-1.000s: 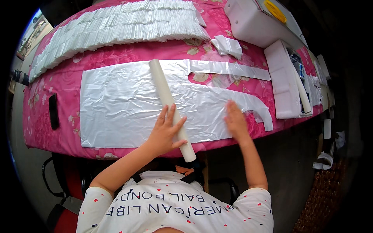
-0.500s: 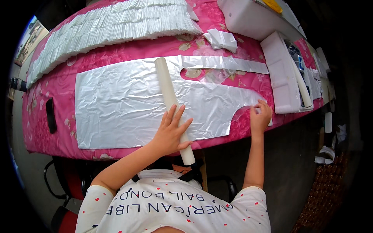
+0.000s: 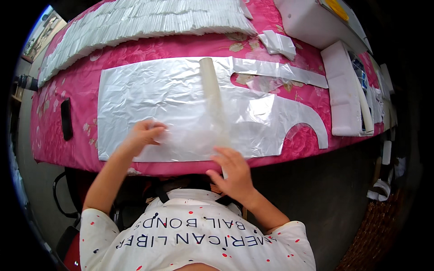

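A stack of thin white plastic aprons (image 3: 135, 99) lies flat across the table, with a curved cutout and a strap at its right end. A pale cardboard-like tube (image 3: 210, 81) rests crosswise on it. My left hand (image 3: 147, 134) is closed in a pinch on the edge of a see-through plastic sheet (image 3: 190, 131), which looks lifted and blurred between the hand and the tube. My right hand (image 3: 233, 171) is at the tube's near end, its fingers stretched and thumb apart, partly smeared by motion. The tube's near part is veiled by the sheet and hand.
Rows of folded white plastic packets (image 3: 149, 22) line the far side of the pink flowered tablecloth (image 3: 86, 90). A few loose packets (image 3: 278, 44) lie nearer the right. A black phone (image 3: 66, 119) sits at left. White foam boxes (image 3: 339, 90) stand at the right edge.
My left hand has left the tube and moved left, now pinching the sheet. My right hand has come from the cutout at the right to the tube's near end. The view has shifted slightly.
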### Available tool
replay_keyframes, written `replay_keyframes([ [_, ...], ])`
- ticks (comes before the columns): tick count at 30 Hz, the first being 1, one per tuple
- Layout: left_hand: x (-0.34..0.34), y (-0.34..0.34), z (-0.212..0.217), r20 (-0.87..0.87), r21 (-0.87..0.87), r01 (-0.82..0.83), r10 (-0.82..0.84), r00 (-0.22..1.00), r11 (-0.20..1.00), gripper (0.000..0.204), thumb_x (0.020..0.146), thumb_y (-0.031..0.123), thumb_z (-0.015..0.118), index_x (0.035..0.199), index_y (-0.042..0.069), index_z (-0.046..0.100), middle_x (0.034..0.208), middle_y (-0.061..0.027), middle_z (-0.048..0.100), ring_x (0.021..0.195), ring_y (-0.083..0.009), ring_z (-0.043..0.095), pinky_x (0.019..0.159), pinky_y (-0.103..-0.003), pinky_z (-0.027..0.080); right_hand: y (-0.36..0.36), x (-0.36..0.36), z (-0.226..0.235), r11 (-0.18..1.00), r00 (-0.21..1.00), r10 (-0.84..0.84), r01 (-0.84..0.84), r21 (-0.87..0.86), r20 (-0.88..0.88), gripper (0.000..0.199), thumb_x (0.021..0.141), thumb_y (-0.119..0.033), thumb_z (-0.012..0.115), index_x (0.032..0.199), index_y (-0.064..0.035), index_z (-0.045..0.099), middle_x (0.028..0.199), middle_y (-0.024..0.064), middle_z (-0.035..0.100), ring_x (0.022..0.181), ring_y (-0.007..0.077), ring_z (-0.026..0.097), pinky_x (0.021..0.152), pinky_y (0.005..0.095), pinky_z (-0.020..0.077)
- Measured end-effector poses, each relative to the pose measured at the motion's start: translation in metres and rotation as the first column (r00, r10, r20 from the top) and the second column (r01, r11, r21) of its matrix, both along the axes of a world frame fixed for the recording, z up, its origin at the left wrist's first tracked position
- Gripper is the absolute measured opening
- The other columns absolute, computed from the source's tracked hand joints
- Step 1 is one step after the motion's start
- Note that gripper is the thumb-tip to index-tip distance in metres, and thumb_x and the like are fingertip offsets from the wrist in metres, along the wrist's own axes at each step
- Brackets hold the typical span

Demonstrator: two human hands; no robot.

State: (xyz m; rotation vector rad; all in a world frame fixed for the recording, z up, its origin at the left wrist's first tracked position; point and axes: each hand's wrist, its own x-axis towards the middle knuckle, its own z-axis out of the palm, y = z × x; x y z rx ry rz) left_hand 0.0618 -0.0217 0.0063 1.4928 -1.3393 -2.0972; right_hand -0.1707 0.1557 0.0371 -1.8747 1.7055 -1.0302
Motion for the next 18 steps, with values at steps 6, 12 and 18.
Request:
replay_keyframes([
  [6,0.068,-0.03,-0.004,0.167,-0.06,0.015,-0.005,0.986,0.998,0.02,0.081,0.01,0.062,0.098,0.0,0.061,0.086,-0.0062,0.063,0.075,-0.0126,0.061,0.066,-0.026,0.05,-0.029,-0.061,-0.028,0.987,0.933,-0.132,0.093,-0.131,-0.336,0.062,0.072,-0.022,0.068,0.127,-0.006,0.043,0.133,0.0173,0.04,0.124,0.0346,0.034,0.101,0.0473,0.027],
  [12,0.058,-0.033,-0.001,0.151,-0.145,0.041,-0.019,0.988,0.989,0.018,0.079,0.006,0.062,0.096,-0.001,0.06,0.086,-0.0063,0.062,0.072,-0.0122,0.061,0.066,-0.024,0.049,-0.091,-0.079,-0.039,0.997,0.845,-0.073,0.066,-0.033,-0.53,0.073,0.068,-0.018,0.069,0.131,-0.0039,0.037,0.133,0.0174,0.039,0.127,0.0341,0.03,0.105,0.0489,0.0205],
  [18,0.065,-0.039,-0.004,0.235,-0.205,0.088,-0.038,0.971,0.975,0.018,0.079,0.006,0.062,0.095,-0.002,0.059,0.084,-0.0058,0.063,0.072,-0.0113,0.06,0.065,-0.023,0.049,-0.101,-0.117,-0.065,0.912,0.706,-0.409,0.332,-0.239,-0.578,0.06,0.065,-0.008,0.064,0.122,-0.0008,0.046,0.117,0.0163,0.052,0.115,0.0324,0.044,0.102,0.0467,0.0268],
])
